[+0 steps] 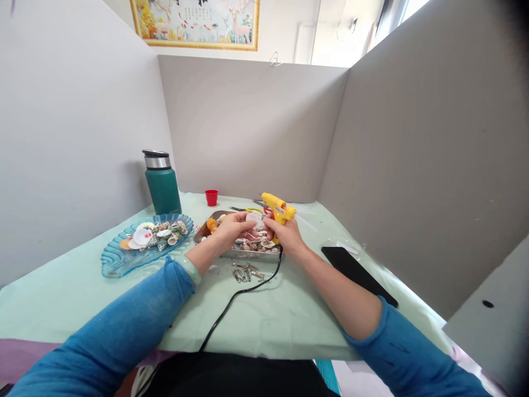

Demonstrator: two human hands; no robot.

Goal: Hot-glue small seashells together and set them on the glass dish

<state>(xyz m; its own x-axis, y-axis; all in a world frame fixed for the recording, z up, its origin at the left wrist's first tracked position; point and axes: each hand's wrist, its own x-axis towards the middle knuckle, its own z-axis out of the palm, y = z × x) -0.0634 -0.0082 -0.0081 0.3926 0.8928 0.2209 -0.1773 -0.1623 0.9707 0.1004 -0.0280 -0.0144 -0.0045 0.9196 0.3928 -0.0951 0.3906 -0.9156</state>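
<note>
Between my two hands is a white seashell [255, 221], pinched by the fingers of my left hand [233, 229]. My right hand [284, 231] is closed round the handle of a yellow glue gun [280, 208], its nozzle pointing away to the left and a clear glue stick out of its back. The fingertips of my right hand also reach the shell's right edge. Both hands are over a metal tray [248, 254] filled with shells, partly hidden by them. A black cord [235, 298] runs from the glue gun's handle down to the table's front edge.
Left stands a blue glass dish [119, 262] of shells, behind it a green bottle [161, 187]. A red cup [211, 198] and scissors [250, 209] are farther back. Metal clips [247, 272] lie before the tray. A black flat object [355, 273] lies right. Grey panels [252, 127] enclose the table.
</note>
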